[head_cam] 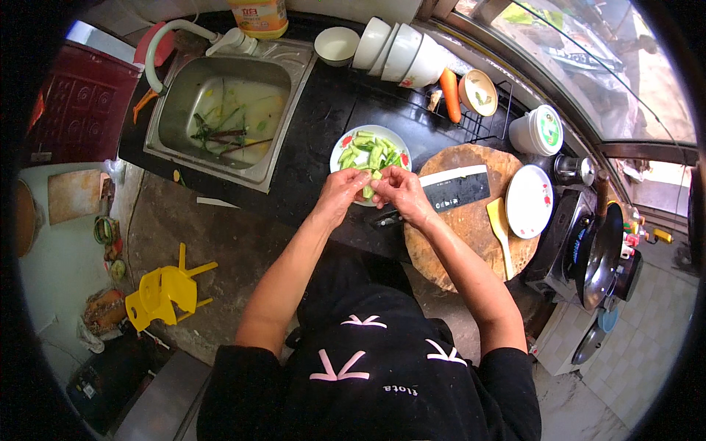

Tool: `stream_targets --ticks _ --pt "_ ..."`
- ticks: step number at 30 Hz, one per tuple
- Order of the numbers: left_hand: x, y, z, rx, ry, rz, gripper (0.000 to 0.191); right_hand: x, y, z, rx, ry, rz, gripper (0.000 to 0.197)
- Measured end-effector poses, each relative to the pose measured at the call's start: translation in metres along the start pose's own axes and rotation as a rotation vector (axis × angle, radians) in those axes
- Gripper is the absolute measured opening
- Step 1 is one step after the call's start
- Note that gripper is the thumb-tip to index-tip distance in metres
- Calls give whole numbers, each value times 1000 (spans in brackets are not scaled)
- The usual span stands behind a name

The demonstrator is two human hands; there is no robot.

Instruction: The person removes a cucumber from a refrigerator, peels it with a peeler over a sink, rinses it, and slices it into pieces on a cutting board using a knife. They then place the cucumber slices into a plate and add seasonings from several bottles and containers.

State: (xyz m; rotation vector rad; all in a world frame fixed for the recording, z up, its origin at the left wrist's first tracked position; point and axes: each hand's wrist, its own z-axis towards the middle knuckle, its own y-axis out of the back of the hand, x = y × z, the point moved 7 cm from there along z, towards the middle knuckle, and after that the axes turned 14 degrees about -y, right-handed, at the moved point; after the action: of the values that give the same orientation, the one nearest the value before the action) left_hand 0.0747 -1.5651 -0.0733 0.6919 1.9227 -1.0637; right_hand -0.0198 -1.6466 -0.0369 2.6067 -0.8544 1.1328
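Both my hands meet over the near edge of a white plate (337, 144) that holds cut green vegetable pieces (376, 152). Between the fingertips of my left hand (343, 190) and my right hand (401, 190) is a light green vegetable piece (368, 191), pinched from both sides. A cleaver (460, 187) lies on the round wooden chopping board (469, 234) to the right, its black handle (388, 219) reaching out below my right hand. On the same board are a yellow spatula (501, 231) and, at the right edge, an empty white plate (528, 201).
Left is a steel sink (220, 110) with cloudy water and plant scraps. Stacked white bowls (400, 52), a carrot (450, 95) and a small bowl (478, 92) stand at the back. A wok (601, 256) is on the stove at right; a yellow stool (165, 292) stands lower left.
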Motion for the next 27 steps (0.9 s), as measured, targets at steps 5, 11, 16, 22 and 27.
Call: stream_targets --ticks 5,11,16,22,27 --pt "7 -4 -7 -109 21 -228 18 -8 0 -4 4 43 439 16" --pt "-3 24 4 -228 -93 411 24 -12 21 23 -177 138 -378 31" --pt "-12 27 -2 -198 -27 481 29 40 47 27 -471 422 -991 36" --pt "-3 23 -11 -249 -31 337 26 39 35 38 -350 470 -1227 25" --pt "-10 1 -3 -108 -103 98 28 27 42 32 2 31 -503 37"
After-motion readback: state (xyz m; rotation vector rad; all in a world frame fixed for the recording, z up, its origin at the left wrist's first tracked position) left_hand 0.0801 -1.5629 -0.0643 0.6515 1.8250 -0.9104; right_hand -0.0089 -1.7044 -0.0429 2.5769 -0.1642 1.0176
